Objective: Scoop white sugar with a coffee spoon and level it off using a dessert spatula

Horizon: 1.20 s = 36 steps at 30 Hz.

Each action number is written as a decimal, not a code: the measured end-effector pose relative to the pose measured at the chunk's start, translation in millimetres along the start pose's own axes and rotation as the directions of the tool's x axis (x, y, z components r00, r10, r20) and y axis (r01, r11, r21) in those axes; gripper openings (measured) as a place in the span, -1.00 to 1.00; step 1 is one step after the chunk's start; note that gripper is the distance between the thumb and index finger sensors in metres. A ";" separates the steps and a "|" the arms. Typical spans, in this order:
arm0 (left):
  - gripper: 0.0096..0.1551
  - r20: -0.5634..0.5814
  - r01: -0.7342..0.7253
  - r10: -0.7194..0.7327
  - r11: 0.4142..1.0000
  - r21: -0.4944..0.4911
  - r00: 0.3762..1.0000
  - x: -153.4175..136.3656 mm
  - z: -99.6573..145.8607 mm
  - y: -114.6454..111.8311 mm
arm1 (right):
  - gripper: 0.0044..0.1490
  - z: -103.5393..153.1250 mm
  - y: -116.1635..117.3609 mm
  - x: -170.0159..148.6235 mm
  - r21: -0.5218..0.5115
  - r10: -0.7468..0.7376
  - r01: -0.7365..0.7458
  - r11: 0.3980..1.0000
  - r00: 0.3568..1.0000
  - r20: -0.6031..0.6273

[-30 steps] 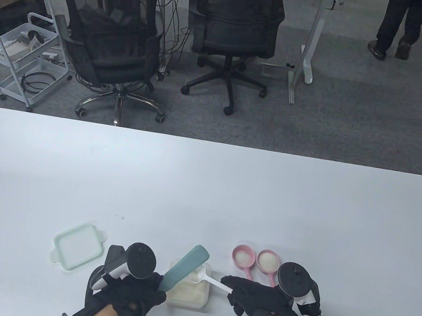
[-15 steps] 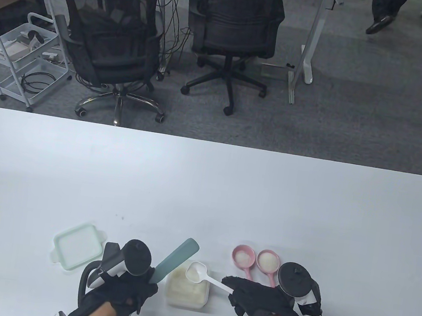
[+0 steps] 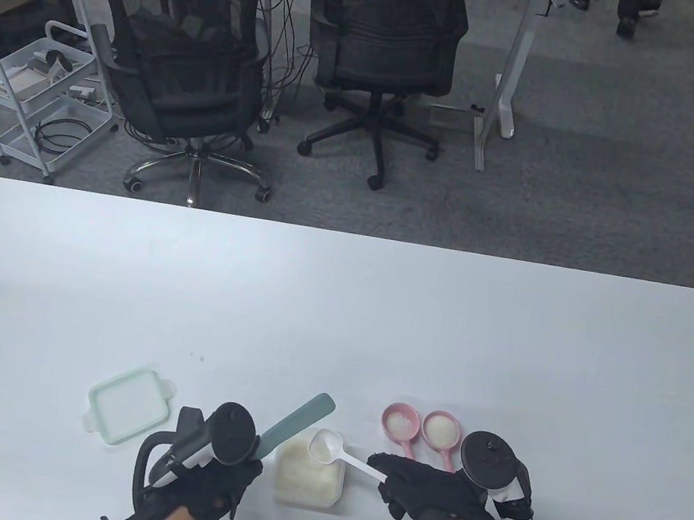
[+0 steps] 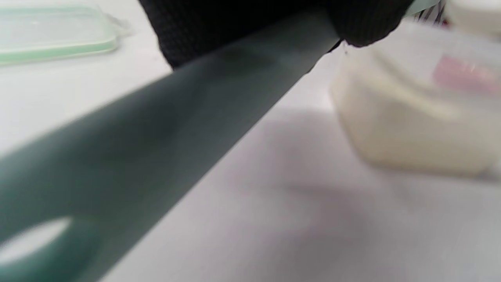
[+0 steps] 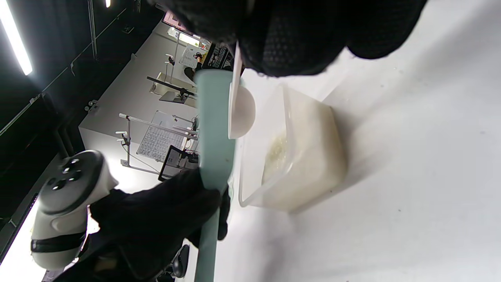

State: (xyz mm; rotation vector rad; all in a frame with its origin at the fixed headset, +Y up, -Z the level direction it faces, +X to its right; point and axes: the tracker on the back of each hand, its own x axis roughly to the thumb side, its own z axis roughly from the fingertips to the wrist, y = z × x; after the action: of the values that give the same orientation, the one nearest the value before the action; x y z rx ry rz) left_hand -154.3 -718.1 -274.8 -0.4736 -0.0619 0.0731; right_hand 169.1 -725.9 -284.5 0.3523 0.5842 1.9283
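Observation:
A clear tub of white sugar [image 3: 308,476] stands near the table's front edge; it also shows in the right wrist view [image 5: 301,156] and the left wrist view [image 4: 411,117]. My right hand [image 3: 425,487] holds a white coffee spoon [image 3: 330,448] by its handle, its sugar-filled bowl over the tub's far right corner [image 5: 240,111]. My left hand [image 3: 213,480] grips a grey-green dessert spatula [image 3: 298,424] by its handle [image 4: 164,117]. The blade points up and right, just left of the spoon [image 5: 213,129].
Two pink spoons with sugar [image 3: 399,423] [image 3: 441,430] lie right of the tub, by my right hand. The tub's pale green lid [image 3: 126,404] lies to the left. Office chairs [image 3: 185,76] stand beyond the table's far edge [image 3: 350,235].
The spatula blade swept off the spoon to the left, then swung back toward the spoon. The spoon stayed over the tub, shifting slightly right.

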 end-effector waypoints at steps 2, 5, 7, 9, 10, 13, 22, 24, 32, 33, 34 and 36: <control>-0.43 -0.012 -0.019 0.020 0.992 0.125 1.000 2.5 6.1 3.6 | -0.35 0.1 0.0 -0.3 0.000 0.003 -0.003 1.000 1.000 -0.001; -0.43 -0.003 -0.035 0.036 0.991 0.127 0.999 3.2 6.1 5.0 | -0.35 0.2 0.3 0.3 -0.001 0.000 0.000 1.000 1.000 0.005; -0.43 -0.028 0.069 -0.067 0.996 0.063 0.997 3.0 4.4 1.1 | -0.35 -0.2 0.6 -0.1 0.002 0.005 -0.005 1.000 1.000 0.005; -0.44 -0.024 0.045 -0.043 0.996 0.078 0.999 4.3 5.2 2.6 | -0.35 -0.2 0.8 -0.4 0.003 0.009 -0.009 1.000 1.000 0.002; -0.43 -0.016 0.024 -0.023 0.997 0.069 1.000 3.2 5.3 3.0 | -0.35 -0.1 1.0 -0.2 0.003 0.007 -0.007 1.000 1.000 0.001; -0.43 -0.018 0.012 -0.011 0.998 0.069 1.000 0.3 3.5 2.6 | -0.35 -0.1 1.1 -0.1 0.004 0.006 -0.006 1.000 1.000 0.001; -0.41 -0.131 -0.030 0.057 0.979 0.200 0.990 -23.3 -0.5 14.2 | -0.35 0.2 0.5 0.2 -0.002 0.001 -0.001 1.000 1.000 0.005; -0.40 -0.174 -0.018 0.057 0.976 0.219 0.983 -30.7 -4.5 15.2 | -0.35 0.3 0.4 0.1 -0.003 0.002 -0.002 1.000 1.000 0.005; -0.35 -0.317 0.004 0.044 0.989 0.148 0.948 -49.2 -26.9 3.2 | -0.35 0.6 0.2 -0.2 -0.008 0.009 -0.009 1.000 1.000 -0.002; -0.35 -0.330 0.015 0.028 0.992 0.126 0.943 -49.5 -30.1 0.6 | -0.34 0.5 0.3 -0.3 -0.007 0.009 -0.009 1.000 1.000 -0.004; -0.33 -0.334 0.018 0.023 0.993 0.118 0.942 -49.5 -31.4 -0.6 | -0.35 0.5 0.3 -0.2 -0.006 0.009 -0.009 1.000 1.000 -0.004; -0.34 -0.349 0.046 -0.016 0.996 0.078 0.937 -47.8 -36.1 -5.3 | -0.34 0.4 0.1 -0.3 -0.003 0.013 -0.013 1.000 1.000 -0.008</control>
State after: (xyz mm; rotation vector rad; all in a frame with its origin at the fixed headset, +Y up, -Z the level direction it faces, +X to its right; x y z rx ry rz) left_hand -198.7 -743.2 -306.5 -0.3946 0.2817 -0.0406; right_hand 169.4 -726.0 -284.2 0.3474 0.5856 1.9436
